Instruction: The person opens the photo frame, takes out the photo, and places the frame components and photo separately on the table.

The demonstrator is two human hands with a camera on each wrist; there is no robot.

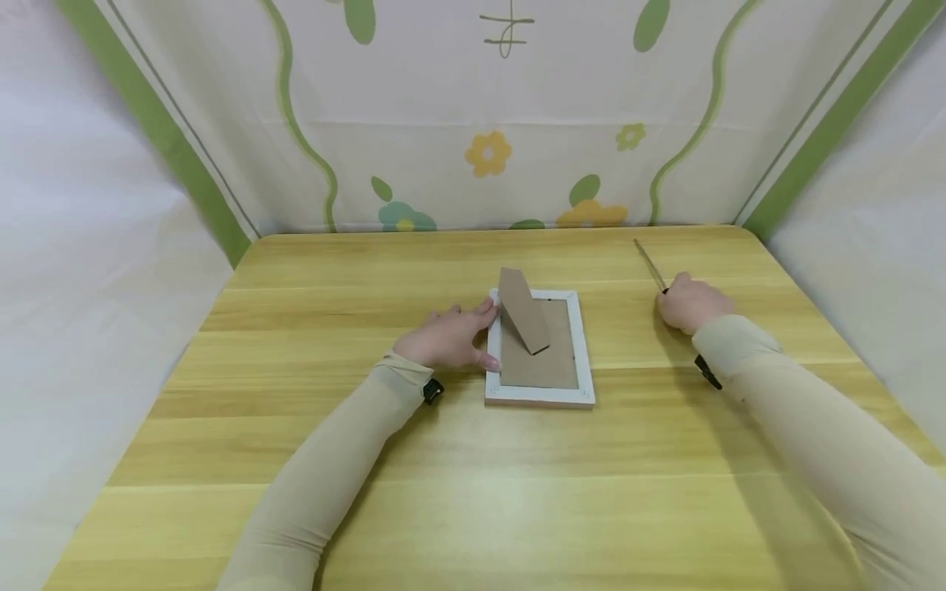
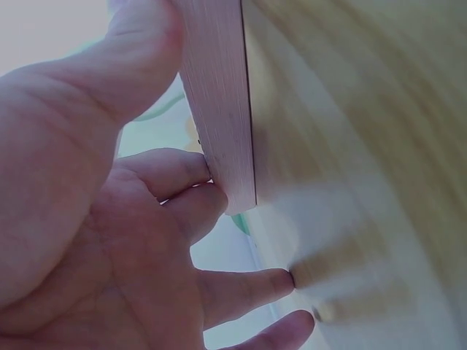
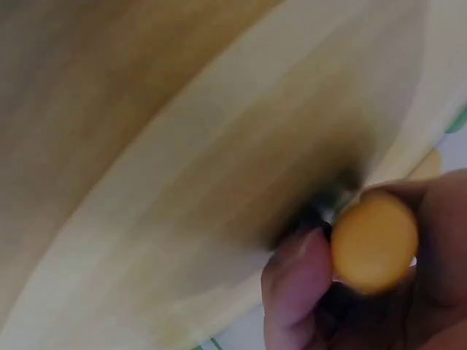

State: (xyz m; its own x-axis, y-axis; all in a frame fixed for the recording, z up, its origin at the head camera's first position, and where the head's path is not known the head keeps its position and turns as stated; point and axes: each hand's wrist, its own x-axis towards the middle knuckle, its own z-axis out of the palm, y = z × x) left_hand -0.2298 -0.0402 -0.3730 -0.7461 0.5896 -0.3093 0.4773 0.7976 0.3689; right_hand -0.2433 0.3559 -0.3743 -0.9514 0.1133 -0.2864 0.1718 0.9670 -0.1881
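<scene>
A white picture frame (image 1: 539, 396) lies face down on the wooden table, its brown backing up and its cardboard stand (image 1: 521, 310) tilted out from it. My left hand (image 1: 448, 338) rests against the frame's left side, thumb and fingers spread along that edge. In the left wrist view, two fingers touch the frame's side (image 2: 222, 109) while the other two reach down to the tabletop. Off to the right, my right hand (image 1: 693, 302) grips a screwdriver (image 1: 650, 264), its thin shaft pointing away. The right wrist view shows the screwdriver's orange handle end (image 3: 374, 242) between thumb and fingers.
The wooden table (image 1: 414, 509) ends at a back edge against a white curtain (image 1: 429, 82) with flower and leaf prints. White cloth hangs along both sides. Each wrist wears a dark band.
</scene>
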